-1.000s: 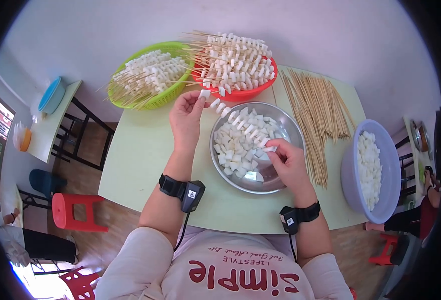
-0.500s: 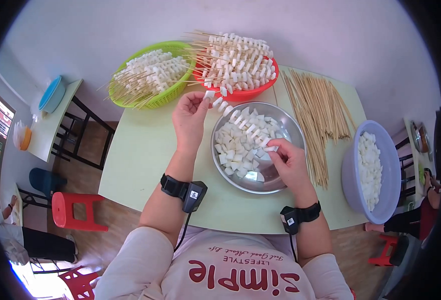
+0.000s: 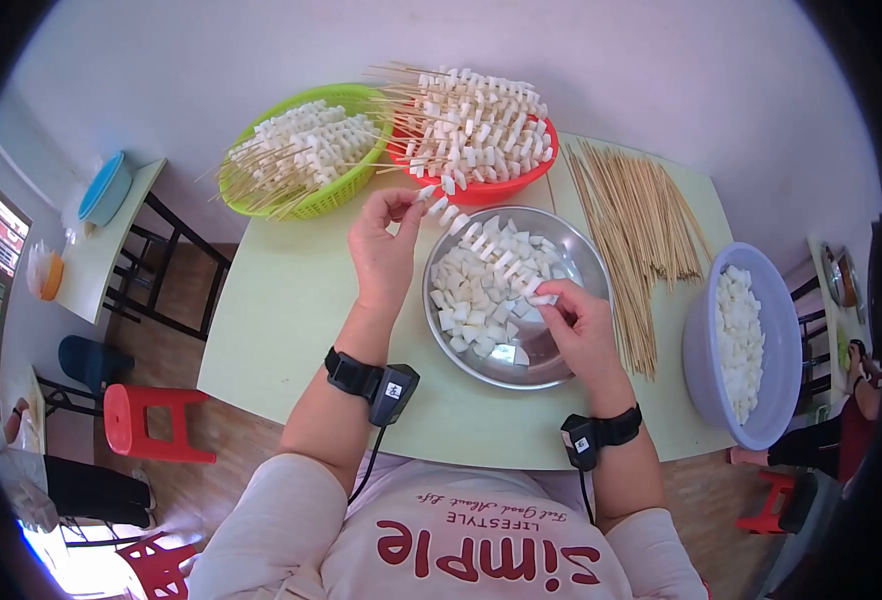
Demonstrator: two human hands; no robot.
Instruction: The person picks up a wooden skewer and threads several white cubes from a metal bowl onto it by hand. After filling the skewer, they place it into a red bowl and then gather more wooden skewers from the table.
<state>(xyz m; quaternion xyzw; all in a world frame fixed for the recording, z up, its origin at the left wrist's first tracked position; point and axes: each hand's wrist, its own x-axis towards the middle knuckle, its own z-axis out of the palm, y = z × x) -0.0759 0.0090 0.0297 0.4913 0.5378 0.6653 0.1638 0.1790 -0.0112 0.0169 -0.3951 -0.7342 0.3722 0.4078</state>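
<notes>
Steel bowl (image 3: 571, 262) of white cubes (image 3: 476, 290), both hands' fingers pinching one skewer (image 3: 481, 245).

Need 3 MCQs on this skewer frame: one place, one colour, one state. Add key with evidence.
1. Where does the loose pile of bare bamboo sticks lie?
A between steel bowl and lilac basin
B inside green basket
C on red stool

2. What colour is the basket directly behind the round steel bowl?
A blue
B red
C yellow

3. What is the right hand doing?
A resting flat
B gripping a basket
C pinching a white cube over the bowl

Key: 1 A, sticks lie on the table there; 2 B, red rim shows; 3 C, fingertips pinch a cube.
</notes>
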